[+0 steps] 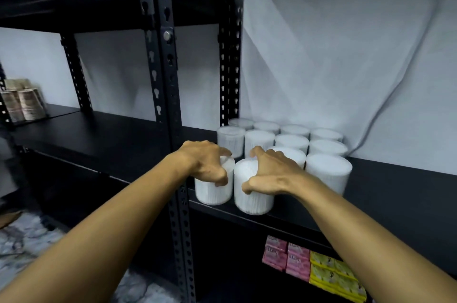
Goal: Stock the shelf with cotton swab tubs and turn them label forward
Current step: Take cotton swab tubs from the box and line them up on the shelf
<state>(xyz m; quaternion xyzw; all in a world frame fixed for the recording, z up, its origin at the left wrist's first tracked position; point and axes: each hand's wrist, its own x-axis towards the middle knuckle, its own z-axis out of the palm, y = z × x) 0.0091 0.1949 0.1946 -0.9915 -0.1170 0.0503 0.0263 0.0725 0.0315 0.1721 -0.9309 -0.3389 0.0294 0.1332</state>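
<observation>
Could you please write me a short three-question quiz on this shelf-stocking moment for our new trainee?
1. True or false: each hand grips its own cotton swab tub.
2. Which packets lie on the shelf below? A) pink and yellow B) blue and green C) only white
3. Fill in: the two gripped tubs stand at the ___ edge of the shelf.

Key:
1. True: the left hand is on the left tub, the right hand on the tub beside it.
2. A: pink packets, yellow packets.
3. Front, on the black shelf.
</observation>
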